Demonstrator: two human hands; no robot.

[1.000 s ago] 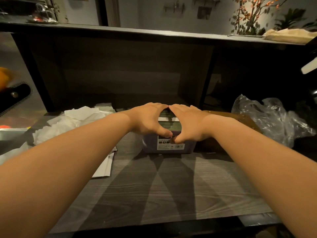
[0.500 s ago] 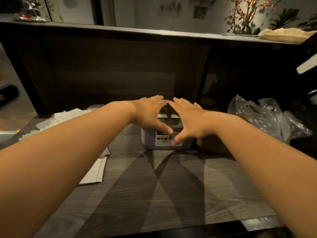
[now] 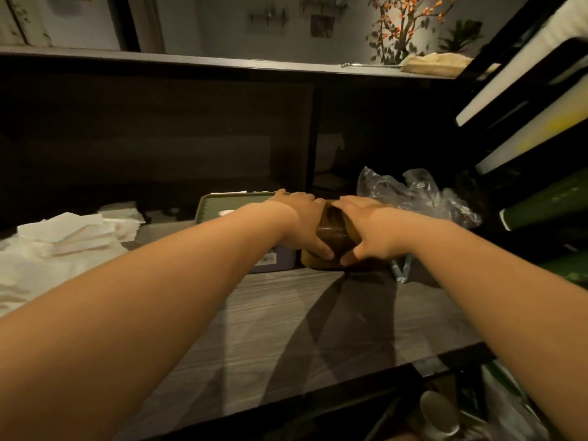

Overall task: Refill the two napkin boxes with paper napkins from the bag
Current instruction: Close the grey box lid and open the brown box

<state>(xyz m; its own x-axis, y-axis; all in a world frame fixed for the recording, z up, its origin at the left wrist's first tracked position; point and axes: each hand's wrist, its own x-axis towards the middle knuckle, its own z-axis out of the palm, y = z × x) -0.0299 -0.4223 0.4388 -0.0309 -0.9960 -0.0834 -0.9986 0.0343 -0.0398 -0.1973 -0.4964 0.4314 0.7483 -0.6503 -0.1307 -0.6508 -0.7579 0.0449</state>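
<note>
- i see my left hand (image 3: 304,226) and right hand (image 3: 370,233) curled round the brown napkin box (image 3: 332,232), just beside the green-lidded box (image 3: 222,206).
- uneven lifting could tip it against the plastic bag (image 3: 413,195); loose napkins (image 3: 66,240) lie well left.

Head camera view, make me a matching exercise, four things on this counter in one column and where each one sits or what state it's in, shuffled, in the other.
Things:
1. brown napkin box
2. grey napkin box
3. loose paper napkins
4. clear plastic bag

Places or states:
A. crumpled at the back right of the counter
B. piled at the left end
C. held between the left hand and right hand
D. green lid on, just left of the hands

Pairs: 1-C, 2-D, 3-B, 4-A
</note>
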